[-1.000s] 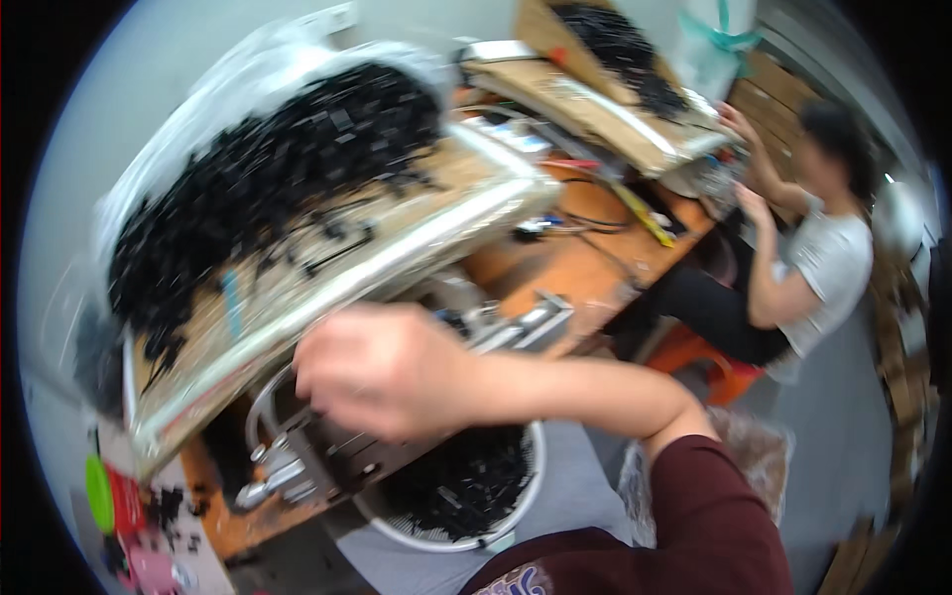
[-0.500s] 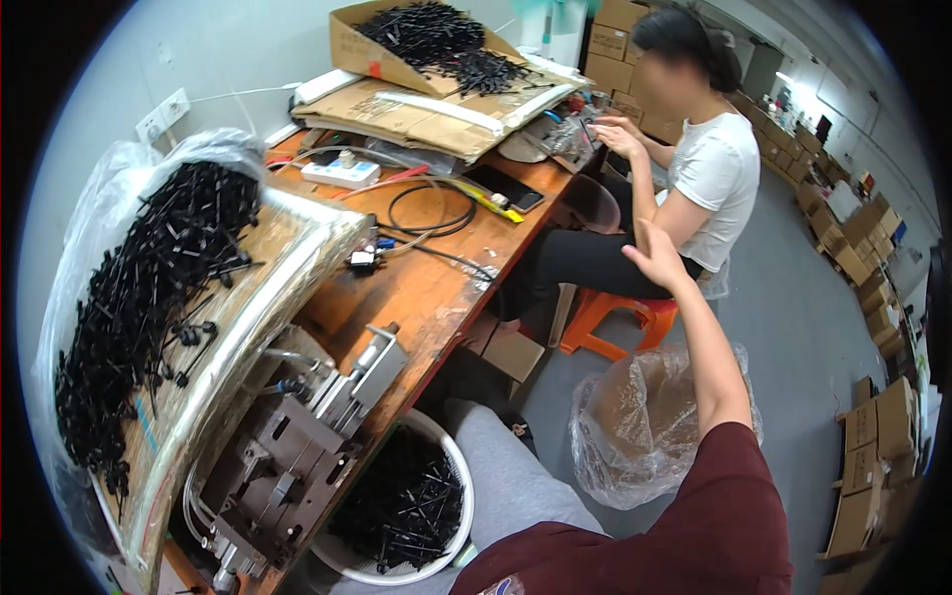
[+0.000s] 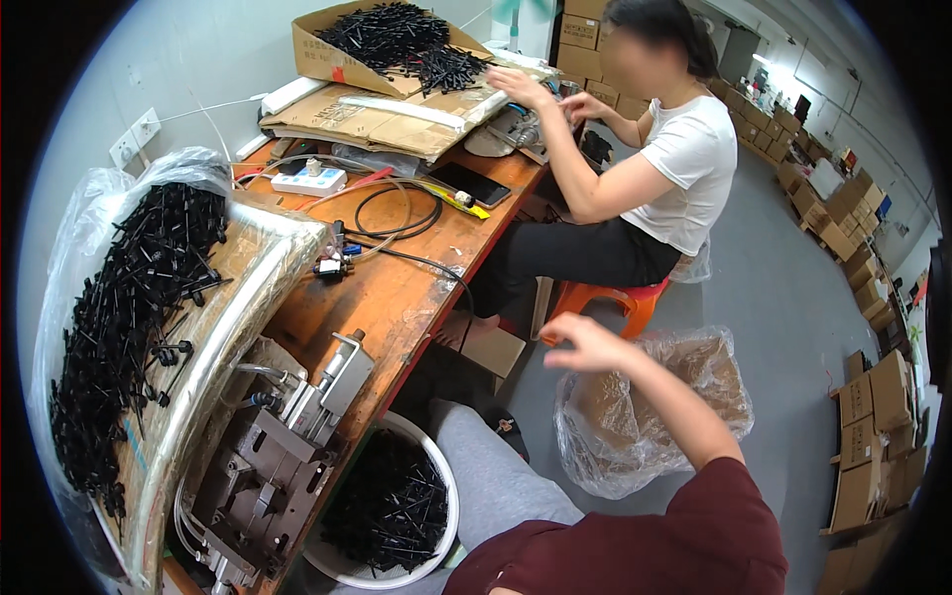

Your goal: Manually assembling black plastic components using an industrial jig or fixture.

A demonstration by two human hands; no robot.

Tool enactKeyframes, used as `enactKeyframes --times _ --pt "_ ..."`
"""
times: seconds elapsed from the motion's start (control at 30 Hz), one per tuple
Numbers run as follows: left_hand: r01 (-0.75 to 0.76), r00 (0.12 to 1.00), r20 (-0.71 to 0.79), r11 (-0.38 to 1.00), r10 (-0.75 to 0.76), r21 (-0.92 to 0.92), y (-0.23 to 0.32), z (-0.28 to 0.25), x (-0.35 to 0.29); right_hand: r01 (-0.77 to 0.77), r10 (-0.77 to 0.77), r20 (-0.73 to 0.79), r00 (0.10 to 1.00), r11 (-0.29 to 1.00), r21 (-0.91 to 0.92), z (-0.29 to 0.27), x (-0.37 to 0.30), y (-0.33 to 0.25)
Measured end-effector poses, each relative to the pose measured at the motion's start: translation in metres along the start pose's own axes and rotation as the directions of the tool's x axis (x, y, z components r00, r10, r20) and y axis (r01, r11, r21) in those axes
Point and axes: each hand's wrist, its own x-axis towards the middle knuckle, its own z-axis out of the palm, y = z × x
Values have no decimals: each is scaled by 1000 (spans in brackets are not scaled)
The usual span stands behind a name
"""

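Over the floor (image 3: 793,397), near the clear bag (image 3: 595,451), the right hand (image 3: 587,347) hangs with its fingers (image 3: 567,325) loosely apart. The left hand lies out of view, so its fingers cannot be told. Black parts (image 3: 387,496) fill a basket (image 3: 451,486) beside the desk (image 3: 397,288).
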Motion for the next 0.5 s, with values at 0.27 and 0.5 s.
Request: enactKeyframes --times 0.27,0.5 --pt "-122 990 57 990 126 -72 0 10 22 267 31 -611 791 881 390 -44 -4 -106" --pt "-181 972 125 973 199 -143 7 25 38 711 -192 -963 192 703 2 -94 -10 -208"
